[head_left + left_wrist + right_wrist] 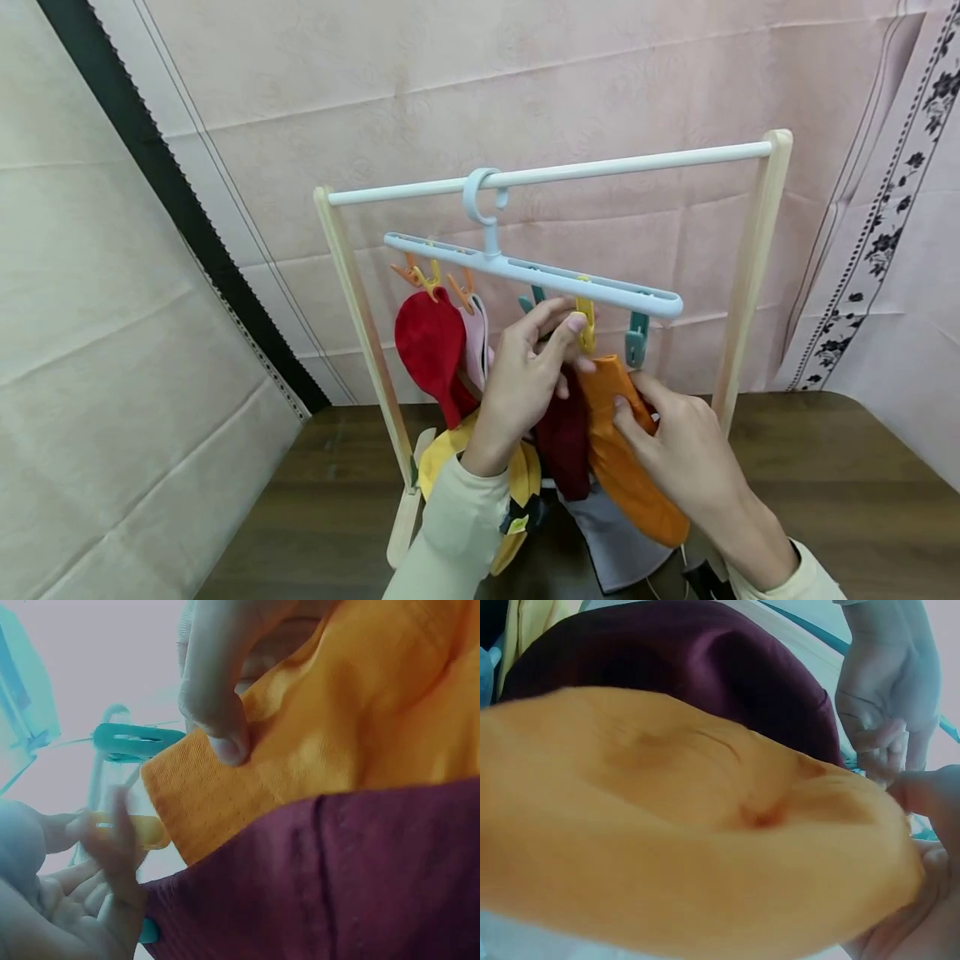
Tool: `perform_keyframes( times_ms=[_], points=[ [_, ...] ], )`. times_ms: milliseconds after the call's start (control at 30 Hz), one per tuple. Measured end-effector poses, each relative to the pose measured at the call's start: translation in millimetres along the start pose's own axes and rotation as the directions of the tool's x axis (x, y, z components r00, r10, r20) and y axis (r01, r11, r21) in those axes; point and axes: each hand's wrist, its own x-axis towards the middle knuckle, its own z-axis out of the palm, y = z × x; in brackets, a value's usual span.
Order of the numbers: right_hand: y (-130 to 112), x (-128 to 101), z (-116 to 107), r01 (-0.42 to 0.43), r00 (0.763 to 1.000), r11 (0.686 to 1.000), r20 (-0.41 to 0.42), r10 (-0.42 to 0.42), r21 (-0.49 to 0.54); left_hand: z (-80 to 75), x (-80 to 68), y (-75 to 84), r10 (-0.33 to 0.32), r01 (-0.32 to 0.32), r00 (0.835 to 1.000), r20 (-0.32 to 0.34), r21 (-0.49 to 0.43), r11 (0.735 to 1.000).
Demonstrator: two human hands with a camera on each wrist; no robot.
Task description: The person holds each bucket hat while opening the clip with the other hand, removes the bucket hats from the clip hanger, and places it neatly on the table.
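My left hand (521, 375) pinches a yellow clip (587, 325) hanging from a light blue hanger (540, 271). In the left wrist view, thumb and fingers are at the yellow clip (146, 831). My right hand (678, 442) grips an orange cloth piece (633, 479) near its upper edge, just below that clip. Its thumb lies flat against the orange fabric (322, 742). A maroon cloth piece (562, 429) hangs beside it, its top partly hidden behind my left hand. To the right, a green clip (636, 340) dangles from the hanger's end.
The hanger hooks over a white rod (637, 164) on a wooden frame (753, 267). A red cloth piece (431, 342) and a pink one (476, 337) hang at left from orange and yellow clips. Yellow (450, 446) and grey cloth (622, 537) pieces are lower, above the brown table (300, 517).
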Motion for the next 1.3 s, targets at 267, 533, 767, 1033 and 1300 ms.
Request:
perform_keyframes(
  times_ms=[267,533,767,1033,1300],
  points=[
    [7,5,-18,-0.036,0.999,0.999,0.003,0.036,-0.001,13.3,-20.9,-3.4,-0.037,0.036,0.999,-0.017,-0.054,0.998],
    [18,7,-33,0.037,0.990,0.999,-0.138,-0.036,0.006,47.3,-62.6,-23.3,-0.010,0.009,1.000,-0.029,-0.050,0.999],
    [21,9,-44,0.059,0.968,0.997,-0.247,-0.047,0.040,75.2,-98.7,-47.1,-0.204,0.203,0.976,0.073,0.012,0.979],
    [21,12,-49,0.044,0.961,0.991,-0.277,-0.006,0.130,87.1,-115.9,-71.1,-0.354,0.353,0.934,-0.039,-0.033,0.935],
    [27,8,-58,-0.093,0.985,0.969,-0.120,0.122,0.229,86.9,-120.4,-92.8,-0.443,0.427,0.890,-0.107,-0.147,0.892]
  ],
)
